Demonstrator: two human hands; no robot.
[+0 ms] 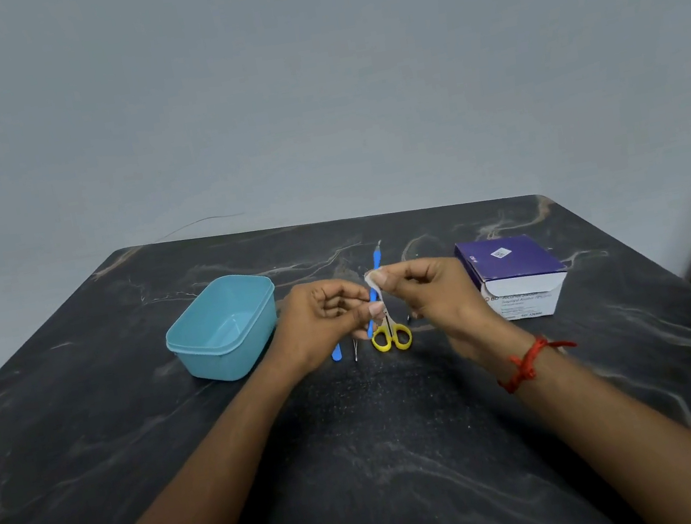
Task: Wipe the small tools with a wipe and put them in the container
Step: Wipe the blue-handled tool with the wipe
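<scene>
Left hand (326,320) pinching a slim blue plastic scalpel (376,262), right hand (430,288) pinching a white wipe (373,285) just above, we are wiping; pale-blue plastic container (223,364), leftward, probably next.

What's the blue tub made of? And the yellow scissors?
The blue tub looks like plastic: smooth, faintly shiny, with a moulded rim. The scissors seem to have glossy yellow plastic handles. Their blades are probably metal, but they are mostly hidden.

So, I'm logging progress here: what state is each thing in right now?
blue tool: held tilted in left hand.
wipe: pinched round the tool by right hand.
container: open, nothing visible inside.
scissors: closed, lying on table.
swab box: opened at front.
</scene>
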